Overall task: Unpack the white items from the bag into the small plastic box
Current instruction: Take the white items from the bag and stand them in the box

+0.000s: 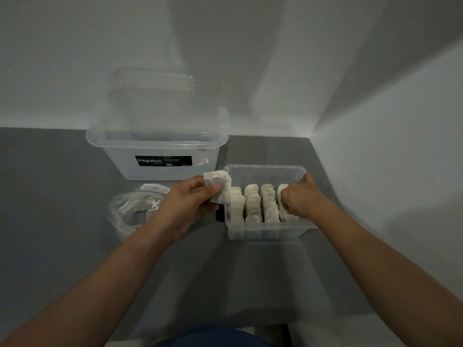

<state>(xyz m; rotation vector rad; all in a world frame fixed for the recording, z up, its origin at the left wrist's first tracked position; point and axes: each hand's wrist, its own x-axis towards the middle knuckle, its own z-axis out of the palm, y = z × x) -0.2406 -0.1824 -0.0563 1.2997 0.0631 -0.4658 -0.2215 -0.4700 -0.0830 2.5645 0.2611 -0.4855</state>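
**A:** Head view, and your left hand (190, 201) is up beside the small plastic box (265, 169), thumb and fingers pinched on one white sachet (220, 187). You're holding it in the air just outside the box's left wall.

**B:** And your right hand (299, 200) is down inside the box at the right end, fingers curled into the rightmost row. You look to be gripping a sachet there, though your knuckles hide what exactly is between the fingers, so I cannot tell.

**A:** Look at the box itself: four rows of packed sachets (253, 204) standing on edge, side by side, filling the near part. The far strip of the box is bare.

**B:** To your left, the clear plastic bag (130, 209) lies crumpled on the grey table (50, 196), partly under your left wrist. White shapes show through it.

**A:** Behind the bag stands the large Megabox tub (160, 151), open-topped, black label facing you. Its lid (155, 81) leans against the white wall (250, 46).

**B:** A small dark object (220, 214) sits touching the box's left wall; too shadowed to identify.
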